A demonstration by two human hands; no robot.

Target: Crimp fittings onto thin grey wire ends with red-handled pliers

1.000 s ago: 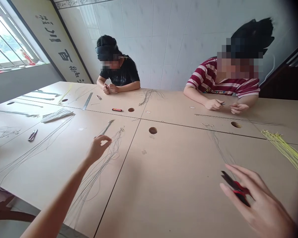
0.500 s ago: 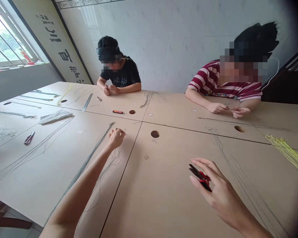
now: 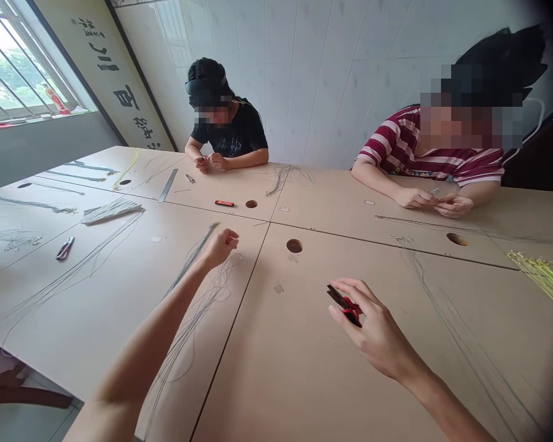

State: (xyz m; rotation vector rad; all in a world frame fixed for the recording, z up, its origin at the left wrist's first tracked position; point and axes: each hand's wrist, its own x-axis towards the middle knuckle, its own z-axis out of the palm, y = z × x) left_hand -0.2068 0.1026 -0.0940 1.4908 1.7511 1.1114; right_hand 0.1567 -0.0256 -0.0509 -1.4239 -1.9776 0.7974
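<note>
My right hand (image 3: 373, 328) is around a pair of small snips (image 3: 348, 307) with red handles and dark blades, held above the table. The blades point left and stand a little apart. At centre left, my left hand (image 3: 220, 248) has its fingers curled together beside a bundle of grey-green cords (image 3: 191, 255). Whatever those fingers pinch, if anything, is too small to make out. Just below it, a looser bunch of thin cords (image 3: 184, 334) has small metallic ends near the fingertips and trails towards me, partly behind my left forearm.
Two people sit across the table (image 3: 267, 380), their hands working at small things. Around lie more snips (image 3: 65, 248), a ruler (image 3: 168, 185), a red-and-black marker (image 3: 224, 203), yellow cords (image 3: 541, 279) and grey cords (image 3: 447, 307). A round hole (image 3: 294, 245) pierces the tabletop.
My right hand has moved left and slightly up with the snips. My left hand has shifted a little up and right, beside the loose cord ends. The view has turned slightly.
</note>
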